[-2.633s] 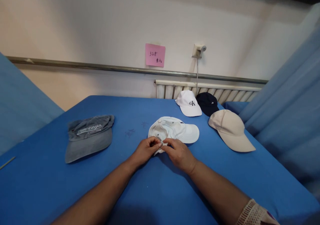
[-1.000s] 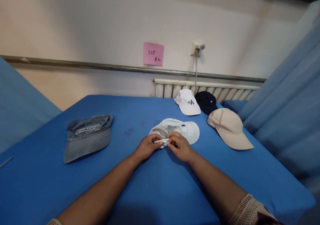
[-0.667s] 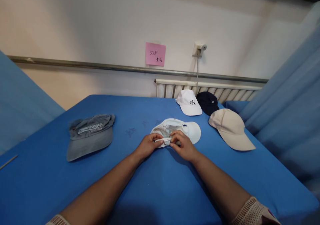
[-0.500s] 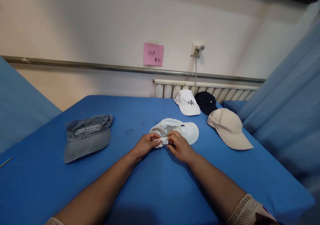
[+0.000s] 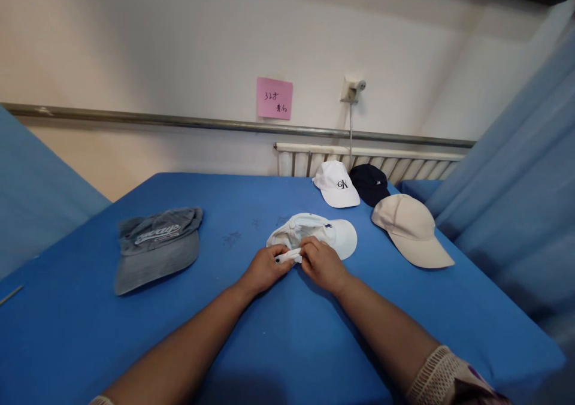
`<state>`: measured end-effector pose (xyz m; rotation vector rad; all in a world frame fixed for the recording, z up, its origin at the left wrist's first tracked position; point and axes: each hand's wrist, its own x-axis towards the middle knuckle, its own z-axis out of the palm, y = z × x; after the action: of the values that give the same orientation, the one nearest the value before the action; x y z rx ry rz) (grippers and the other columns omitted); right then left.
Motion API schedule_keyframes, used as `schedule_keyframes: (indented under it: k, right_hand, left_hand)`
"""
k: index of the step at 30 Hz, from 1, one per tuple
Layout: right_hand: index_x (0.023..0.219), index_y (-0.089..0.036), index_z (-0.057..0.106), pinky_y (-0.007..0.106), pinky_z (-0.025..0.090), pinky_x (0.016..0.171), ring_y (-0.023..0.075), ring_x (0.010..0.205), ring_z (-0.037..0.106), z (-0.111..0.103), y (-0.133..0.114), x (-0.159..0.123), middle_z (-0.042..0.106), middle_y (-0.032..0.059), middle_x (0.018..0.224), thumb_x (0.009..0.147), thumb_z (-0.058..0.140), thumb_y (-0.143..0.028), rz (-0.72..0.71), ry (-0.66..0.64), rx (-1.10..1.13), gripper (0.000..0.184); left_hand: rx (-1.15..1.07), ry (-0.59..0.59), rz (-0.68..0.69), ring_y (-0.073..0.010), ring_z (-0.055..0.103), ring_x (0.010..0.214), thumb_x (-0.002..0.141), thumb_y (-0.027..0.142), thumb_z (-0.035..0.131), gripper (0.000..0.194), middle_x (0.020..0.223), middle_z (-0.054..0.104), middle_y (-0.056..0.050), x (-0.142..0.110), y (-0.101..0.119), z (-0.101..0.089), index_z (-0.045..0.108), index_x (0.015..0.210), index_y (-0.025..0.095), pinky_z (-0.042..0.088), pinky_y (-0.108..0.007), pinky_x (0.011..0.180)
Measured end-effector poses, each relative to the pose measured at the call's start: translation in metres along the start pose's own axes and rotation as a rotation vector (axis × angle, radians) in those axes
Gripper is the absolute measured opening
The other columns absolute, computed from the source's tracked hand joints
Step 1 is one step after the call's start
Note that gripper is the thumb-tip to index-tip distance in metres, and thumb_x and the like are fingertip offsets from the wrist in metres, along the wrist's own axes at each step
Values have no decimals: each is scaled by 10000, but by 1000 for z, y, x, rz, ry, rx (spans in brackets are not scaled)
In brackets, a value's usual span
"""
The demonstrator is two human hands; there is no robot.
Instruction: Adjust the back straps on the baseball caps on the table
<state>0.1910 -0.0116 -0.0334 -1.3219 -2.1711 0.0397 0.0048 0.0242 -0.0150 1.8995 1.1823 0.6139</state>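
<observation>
A white baseball cap (image 5: 345, 237) with a small dark blue emblem lies on its side on the blue-covered table (image 5: 278, 339), its brim pointing right and its inside partly showing. Both hands are at the cap's back strap (image 5: 294, 254). My left hand (image 5: 266, 268) pinches the strap's left part between thumb and fingers, where a small dark spot shows. My right hand (image 5: 324, 266) is closed on the strap's right part, with its fingertips partly hidden. The two hands are close together, just in front of the cap's opening.
A grey cap (image 5: 159, 246) with white lettering lies at the left. Toward the back right are a white cap (image 5: 335, 183) with black letters, a black cap (image 5: 371, 183) and a beige cap (image 5: 411, 228). Behind stand a radiator (image 5: 291, 160) and a wall; a blue curtain (image 5: 521, 195) hangs right.
My fingers have shifted on the strap; the pale tab and dark piece seen by my right fingers are now mostly covered. The other caps have stayed where they were.
</observation>
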Motion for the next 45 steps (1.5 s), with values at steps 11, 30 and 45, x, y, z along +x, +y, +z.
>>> schedule_keyframes:
  k: [11, 30, 45]
  right_hand:
    - [914, -160, 591, 339, 471, 804, 203, 906, 607, -18, -6, -6, 620, 104, 1139, 859, 523, -110, -110, -78, -50, 101]
    - [945, -206, 646, 364, 390, 813, 217, 891, 569, -21, 5, -6, 633, 48, 918, 863, 668, -350, -64, -161, 8, 167]
    - [914, -175, 554, 360, 443, 759, 245, 860, 539, -4, 5, -5, 571, 94, 925, 782, 563, -88, 73, 16, -53, 157]
  left_hand:
    - [-24, -95, 16, -173, 560, 708, 697, 324, 586, 231, 747, 647, 8, 3, 0, -11, 695, 826, 165, 406, -248, 642]
    - [296, -46, 293, -215, 586, 842, 839, 280, 582, 121, 846, 680, -26, -10, -1, -13, 674, 889, 220, 398, -296, 764]
    - [514, 195, 606, -208, 527, 862, 744, 49, 497, 177, 911, 587, -54, -15, 7, -8, 471, 818, 207, 440, -354, 807]
